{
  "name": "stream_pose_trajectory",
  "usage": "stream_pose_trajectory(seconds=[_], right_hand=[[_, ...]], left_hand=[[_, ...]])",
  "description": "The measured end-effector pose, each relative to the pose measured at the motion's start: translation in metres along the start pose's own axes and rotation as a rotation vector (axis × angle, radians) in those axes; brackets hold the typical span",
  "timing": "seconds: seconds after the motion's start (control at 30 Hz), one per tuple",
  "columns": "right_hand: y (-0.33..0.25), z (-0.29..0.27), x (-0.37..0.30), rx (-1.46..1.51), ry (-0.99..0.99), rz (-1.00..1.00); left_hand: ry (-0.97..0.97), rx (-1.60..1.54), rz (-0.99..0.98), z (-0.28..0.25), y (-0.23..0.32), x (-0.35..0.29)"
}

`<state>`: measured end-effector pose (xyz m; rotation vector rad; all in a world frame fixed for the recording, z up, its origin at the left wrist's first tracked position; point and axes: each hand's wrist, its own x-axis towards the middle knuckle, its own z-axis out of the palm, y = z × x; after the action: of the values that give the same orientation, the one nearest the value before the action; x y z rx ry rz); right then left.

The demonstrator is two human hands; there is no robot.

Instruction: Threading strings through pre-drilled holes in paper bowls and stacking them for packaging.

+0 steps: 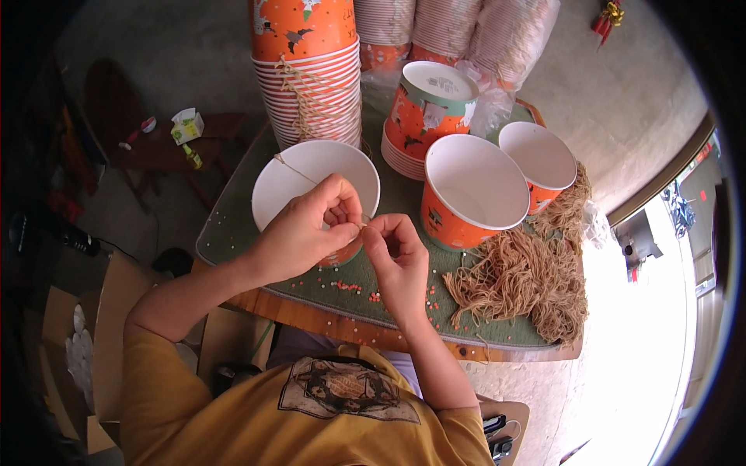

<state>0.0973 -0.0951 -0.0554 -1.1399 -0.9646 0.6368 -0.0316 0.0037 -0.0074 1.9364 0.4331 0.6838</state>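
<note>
On the bench (230, 208), a bucket (284, 190) stands directly behind the hands (315, 225). The left inverted stack (311, 105) stands behind this bucket; the right inverted stack (423, 128) stands to its right. A string bundle (524, 287) lies at the right front, before two upright buckets (474, 182).

Two bare hands: one left hand (311, 227), one right hand (399, 264). One desk with a green top and wooden edge (227, 225). On it, three round orange paper buckets with white insides (478, 182) stand mouth up. Two stacks of upside-down orange buckets (307, 105), one tall, one short; the tall one's rims are too close to count. Three more stacks wrapped in clear plastic (443, 29). Loose tan twine (521, 283), its strands beyond counting. Dozens of tiny orange and white beads (346, 286). Elsewhere, one white-and-green tissue box (187, 126), one yellow-green bottle (193, 158) and one red-and-gold hanging ornament (608, 21).
</note>
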Motion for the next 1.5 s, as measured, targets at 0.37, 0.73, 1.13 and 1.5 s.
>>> stream_pose_trajectory(seconds=[0.37, 0.73, 1.13, 1.5], right_hand=[[0.002, -0.002, -0.002, -0.142, 0.016, -0.092], [0.000, -0.007, 0.003, -0.278, -0.041, -0.207], [0.014, -0.009, -0.004, 0.027, -0.059, 0.030], [0.012, -0.004, -0.016, -0.005, -0.072, -0.026]], left_hand=[[-0.107, -0.183, -0.134, -0.007, 0.003, 0.004], [-0.096, 0.016, -0.100, -0.002, 0.006, 0.002], [-0.074, 0.275, 0.005, -0.006, 0.009, 0.000], [0.066, 0.590, 0.364, -0.006, 0.006, -0.004]])
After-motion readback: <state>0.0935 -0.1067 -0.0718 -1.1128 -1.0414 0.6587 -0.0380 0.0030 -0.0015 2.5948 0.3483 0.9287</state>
